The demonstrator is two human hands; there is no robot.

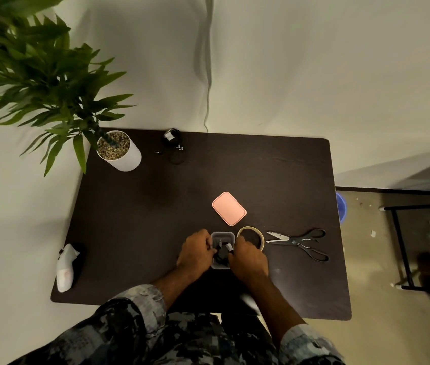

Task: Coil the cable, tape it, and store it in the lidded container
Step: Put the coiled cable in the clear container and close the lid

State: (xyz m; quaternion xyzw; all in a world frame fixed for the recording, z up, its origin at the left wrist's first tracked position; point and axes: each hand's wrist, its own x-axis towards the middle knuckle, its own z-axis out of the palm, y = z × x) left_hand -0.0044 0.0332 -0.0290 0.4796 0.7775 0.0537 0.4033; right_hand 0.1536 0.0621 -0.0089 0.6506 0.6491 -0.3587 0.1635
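Hands meet over a small clear container [222, 236] near the front middle of the dark worktop [134, 222]. Left hand [195, 252] curls against the container's left wall; right hand [248, 256] sits on its right side, fingers reaching in. Both grips narrow, pinched on the black coiled cable [221, 255], which lies down inside the container with a pale band of tape on it. Pink lid [228, 208] off, flat on worktop just behind the container, apart from it. Tape roll [251, 237] just right of container, partly behind right hand. Scissors [298, 242] further right, blades open. Potted plant [119, 151] at far left corner; second black cable bundle [173, 143] near it. White object [65, 270] at left edge, unclear what.
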